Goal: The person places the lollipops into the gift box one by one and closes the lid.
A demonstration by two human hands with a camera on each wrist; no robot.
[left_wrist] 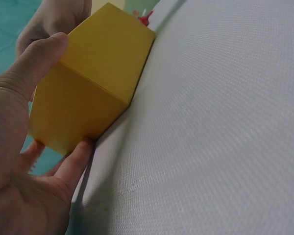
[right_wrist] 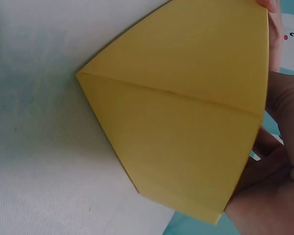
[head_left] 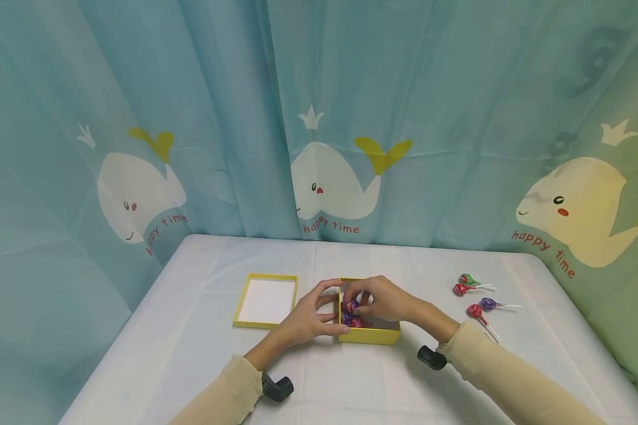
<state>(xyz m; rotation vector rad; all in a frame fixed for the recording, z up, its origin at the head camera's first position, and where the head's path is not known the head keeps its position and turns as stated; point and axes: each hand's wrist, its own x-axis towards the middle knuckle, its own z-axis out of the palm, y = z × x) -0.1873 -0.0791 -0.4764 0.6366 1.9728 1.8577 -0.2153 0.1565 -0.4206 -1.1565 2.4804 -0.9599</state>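
Note:
A yellow open box (head_left: 370,336) stands on the table with several red and purple wrapped lollipops (head_left: 355,322) in its left part. My left hand (head_left: 309,317) holds the box by its left end, thumb at the front corner and fingers spread along the side. In the left wrist view the thumb (left_wrist: 51,46) lies at the upper edge of the box (left_wrist: 100,54). My right hand (head_left: 381,300) reaches over the rim into the box, its curled fingertips pinching a lollipop (head_left: 352,305). From the right wrist view, the box wall (right_wrist: 181,98) hides those fingertips.
A yellow-rimmed lid (head_left: 268,301) with a white inside lies left of the box. On the right, several lollipops lie loose: a green one (head_left: 465,279), red ones (head_left: 474,311) and a purple one (head_left: 488,304). A blue whale-print curtain (head_left: 234,118) hangs behind the white table (head_left: 319,389).

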